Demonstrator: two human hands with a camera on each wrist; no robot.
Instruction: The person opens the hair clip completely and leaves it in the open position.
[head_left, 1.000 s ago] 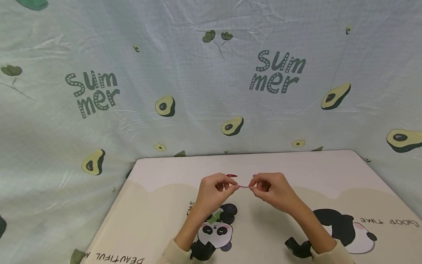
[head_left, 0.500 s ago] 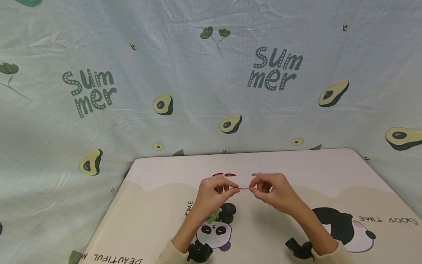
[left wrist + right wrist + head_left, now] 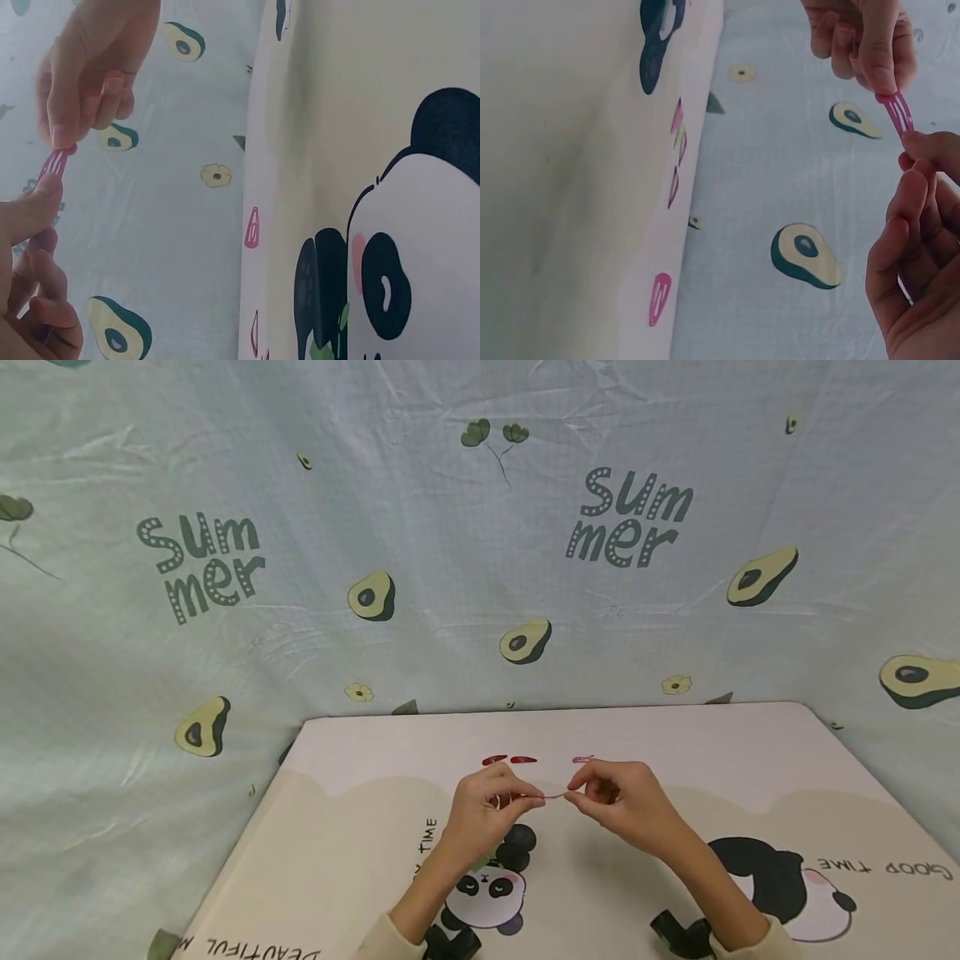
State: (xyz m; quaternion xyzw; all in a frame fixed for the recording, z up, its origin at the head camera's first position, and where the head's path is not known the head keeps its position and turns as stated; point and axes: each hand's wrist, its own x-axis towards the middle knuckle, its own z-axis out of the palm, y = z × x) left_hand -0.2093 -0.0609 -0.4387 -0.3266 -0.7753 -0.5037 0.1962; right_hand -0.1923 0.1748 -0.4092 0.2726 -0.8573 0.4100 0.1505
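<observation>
A pink snap hair clip [image 3: 555,796] is stretched between my two hands, held up above the table. My left hand [image 3: 486,810] pinches one end between thumb and index finger. The other end sits in the pinch of my right hand [image 3: 622,802]. In the left wrist view the slotted middle of the hair clip [image 3: 55,162] shows between the fingertips. From the right wrist, the hair clip [image 3: 901,114] looks slim, its ends covered by both hands. Beyond the hands lie two red hair clips, one [image 3: 494,760] beside the other [image 3: 523,760], and a pink-purple one [image 3: 582,759].
The table [image 3: 735,752] has a cream and pale pink cover printed with pandas. Another pink hair clip [image 3: 660,300] rests near its far edge in the right wrist view. Behind the table hangs a pale curtain [image 3: 450,527] with avocado prints.
Both hands have sunk slightly in the head view, still pinching the hair clip, whose right end now looks higher. The leftmost red clip, hidden behind the left hand at first, shows now.
</observation>
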